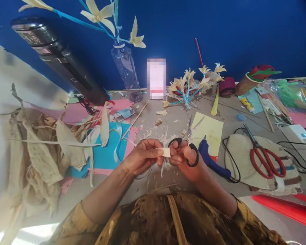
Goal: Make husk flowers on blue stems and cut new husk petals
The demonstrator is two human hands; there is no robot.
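Between the thumb and fingers of my left hand [145, 153] is a small pale piece of dried husk [166, 152]. My right hand [187, 160] has its fingers through the black handles of a pair of scissors [189, 131], whose blades point away from me, up the table. The right fingertips are close beside the husk piece; whether they touch it I cannot tell. Husk scraps [158, 122] lie scattered beyond my hands. Just right of my right hand rests a blue glue gun [211, 160], beside a pale yellow paper [214, 126].
Dried husks [40, 146] pile up at left over blue paper [104, 153]. A black flask [61, 64] and a plastic bottle [126, 68] with husk flowers stand behind. More husk flowers [188, 86] lie at back. Red-handled scissors [266, 161] rest on a cloth [236, 153] at right.
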